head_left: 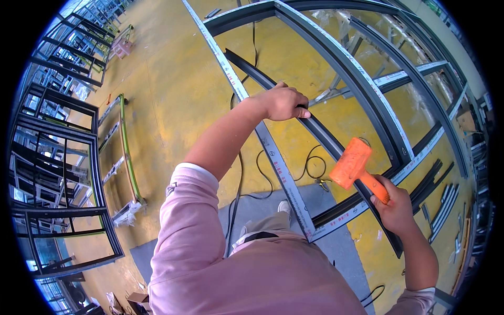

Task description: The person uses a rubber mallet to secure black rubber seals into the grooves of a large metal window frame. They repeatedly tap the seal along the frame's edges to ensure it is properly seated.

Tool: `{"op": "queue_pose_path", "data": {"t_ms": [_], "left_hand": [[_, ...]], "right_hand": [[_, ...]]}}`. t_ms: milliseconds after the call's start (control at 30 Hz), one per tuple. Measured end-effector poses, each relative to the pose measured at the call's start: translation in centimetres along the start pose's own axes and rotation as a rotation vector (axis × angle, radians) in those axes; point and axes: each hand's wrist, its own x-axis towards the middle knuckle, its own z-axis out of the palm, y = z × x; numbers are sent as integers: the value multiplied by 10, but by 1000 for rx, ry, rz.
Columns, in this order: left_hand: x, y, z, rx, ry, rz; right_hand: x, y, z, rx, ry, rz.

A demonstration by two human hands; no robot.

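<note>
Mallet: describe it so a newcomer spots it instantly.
Start at the big dark frame over yellow floor. Near its lower end, the right hand holds the mallet across a black bar. Its blocky orange head sets it apart from both dark neighbours.

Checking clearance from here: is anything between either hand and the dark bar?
Nothing visible for the left hand, which grips the dark bar directly. At the right hand, the orange mallet is in the way: its handle is in the grip, its head overlapping the bar in this view. Whether that hand also touches the bar is unclear.
</note>
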Motion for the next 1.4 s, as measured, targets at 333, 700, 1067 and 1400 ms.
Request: {"op": "queue_pose_path", "data": {"t_ms": [333, 700, 1067, 1400], "left_hand": [[-18, -15, -2, 13, -123, 214], [40, -175, -83, -67, -555, 201], [84, -271, -79, -148, -813, 359], [90, -264, -77, 38, -1033, 286]], "right_hand": [[-64, -52, 77, -249, 321, 208], [78, -109, 93, -186, 325, 494], [175, -130, 99, -208, 105, 863], [179, -127, 155, -83, -157, 965]]}}
